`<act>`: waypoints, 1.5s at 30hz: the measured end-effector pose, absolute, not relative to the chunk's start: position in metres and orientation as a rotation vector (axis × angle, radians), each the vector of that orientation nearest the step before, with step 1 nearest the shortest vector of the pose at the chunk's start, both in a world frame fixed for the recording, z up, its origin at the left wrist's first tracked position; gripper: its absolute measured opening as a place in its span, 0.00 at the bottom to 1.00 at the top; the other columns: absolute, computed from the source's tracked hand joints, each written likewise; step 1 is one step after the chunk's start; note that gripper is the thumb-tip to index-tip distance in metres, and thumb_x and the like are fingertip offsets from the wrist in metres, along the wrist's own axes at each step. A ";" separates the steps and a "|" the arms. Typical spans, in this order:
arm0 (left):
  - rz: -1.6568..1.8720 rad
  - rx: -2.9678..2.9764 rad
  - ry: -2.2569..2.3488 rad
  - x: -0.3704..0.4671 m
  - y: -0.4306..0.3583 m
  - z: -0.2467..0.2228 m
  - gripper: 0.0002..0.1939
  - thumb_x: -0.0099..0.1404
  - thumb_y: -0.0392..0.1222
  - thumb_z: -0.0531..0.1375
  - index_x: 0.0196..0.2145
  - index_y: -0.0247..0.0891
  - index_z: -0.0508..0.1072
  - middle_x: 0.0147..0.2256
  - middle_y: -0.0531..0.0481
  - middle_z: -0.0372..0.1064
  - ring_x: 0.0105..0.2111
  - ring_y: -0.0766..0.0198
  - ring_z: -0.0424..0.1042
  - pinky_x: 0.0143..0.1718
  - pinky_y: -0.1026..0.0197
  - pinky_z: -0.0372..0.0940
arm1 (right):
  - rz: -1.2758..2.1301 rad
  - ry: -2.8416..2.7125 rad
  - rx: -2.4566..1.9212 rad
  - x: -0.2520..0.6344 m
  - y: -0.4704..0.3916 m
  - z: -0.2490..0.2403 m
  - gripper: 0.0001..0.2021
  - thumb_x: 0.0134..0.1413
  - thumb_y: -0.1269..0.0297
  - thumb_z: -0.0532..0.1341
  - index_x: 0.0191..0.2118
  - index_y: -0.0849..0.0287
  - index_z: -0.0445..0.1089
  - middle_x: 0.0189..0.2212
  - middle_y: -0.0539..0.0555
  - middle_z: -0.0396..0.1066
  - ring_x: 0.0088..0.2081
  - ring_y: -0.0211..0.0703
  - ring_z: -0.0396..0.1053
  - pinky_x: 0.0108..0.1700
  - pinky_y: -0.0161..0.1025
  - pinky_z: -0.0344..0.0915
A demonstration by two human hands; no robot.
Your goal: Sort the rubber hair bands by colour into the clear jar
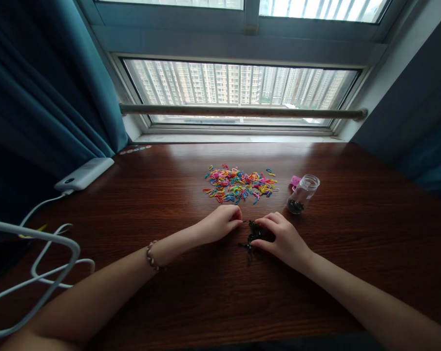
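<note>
Far left: blue curtain (59, 83) hangs beside the bench (169, 302), a dark brown wood-grain surface. White, brick-shaped device (85, 174) lies on the bench near the curtain; white cable (65, 280) is plugged into its near end and loops in the left foreground.

Left of centre: my left arm reaches in, beaded bracelet (151, 256) at the wrist. My left grip (225, 223) has thumb and fingertips together. A small dark bit shows at the tips; too small to tell whether I hold it.

Centre: loose, spread heap of coloured clips (225, 183), mixed pink, yellow, blue and red, lies beyond my left grip, well apart from the dark pile (250, 239). That pile of small dark pieces lies on the bench between my two grips.

Right of centre: my right grip (278, 236) has thumb and fingers apart, touching the dark pile's right side. Cannot tell whether any piece is pinched.

Farther right: pink piece (295, 181) lies just beside an upright, uncapped clear jar (306, 192); dark contents (295, 207) at its bottom.
</note>
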State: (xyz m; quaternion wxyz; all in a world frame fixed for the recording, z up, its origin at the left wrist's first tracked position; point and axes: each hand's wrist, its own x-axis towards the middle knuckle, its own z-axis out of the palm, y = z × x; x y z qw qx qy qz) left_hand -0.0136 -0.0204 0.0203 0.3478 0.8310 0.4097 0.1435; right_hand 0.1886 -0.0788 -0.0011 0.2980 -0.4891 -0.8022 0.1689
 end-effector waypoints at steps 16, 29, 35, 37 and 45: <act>0.604 1.318 0.943 0.003 -0.030 0.011 0.09 0.49 0.39 0.63 0.27 0.30 0.71 0.23 0.52 0.69 0.25 0.70 0.68 0.30 0.66 0.65 | 0.526 -1.911 -1.082 0.183 -0.079 0.003 0.05 0.50 0.68 0.58 0.34 0.57 0.70 0.29 0.53 0.70 0.31 0.39 0.67 0.33 0.34 0.66; 0.480 0.832 0.720 0.003 -0.039 0.014 0.12 0.48 0.38 0.66 0.30 0.27 0.74 0.30 0.44 0.73 0.33 0.63 0.72 0.43 0.62 0.65 | 0.298 -2.055 -0.914 0.185 -0.080 0.002 0.07 0.53 0.70 0.56 0.34 0.57 0.71 0.31 0.55 0.68 0.33 0.39 0.65 0.35 0.37 0.65; 0.558 0.957 0.800 0.005 -0.045 0.014 0.11 0.46 0.37 0.67 0.29 0.28 0.75 0.27 0.45 0.73 0.29 0.64 0.73 0.39 0.61 0.67 | 0.367 -2.012 -0.926 0.184 -0.082 0.002 0.08 0.53 0.71 0.55 0.35 0.57 0.71 0.32 0.55 0.66 0.33 0.38 0.65 0.34 0.34 0.65; 0.548 0.989 0.813 0.005 -0.047 0.013 0.12 0.46 0.37 0.66 0.29 0.28 0.74 0.27 0.45 0.73 0.28 0.64 0.73 0.37 0.61 0.67 | 0.422 -1.970 -0.948 0.184 -0.082 0.003 0.07 0.52 0.70 0.56 0.36 0.57 0.69 0.31 0.53 0.66 0.32 0.38 0.66 0.33 0.34 0.65; 0.537 0.964 0.805 0.004 -0.043 0.010 0.11 0.47 0.38 0.66 0.28 0.28 0.73 0.25 0.46 0.72 0.27 0.66 0.72 0.33 0.65 0.67 | 0.764 -1.757 -1.017 0.185 -0.079 0.002 0.05 0.46 0.67 0.62 0.32 0.59 0.67 0.28 0.52 0.68 0.31 0.39 0.67 0.33 0.35 0.66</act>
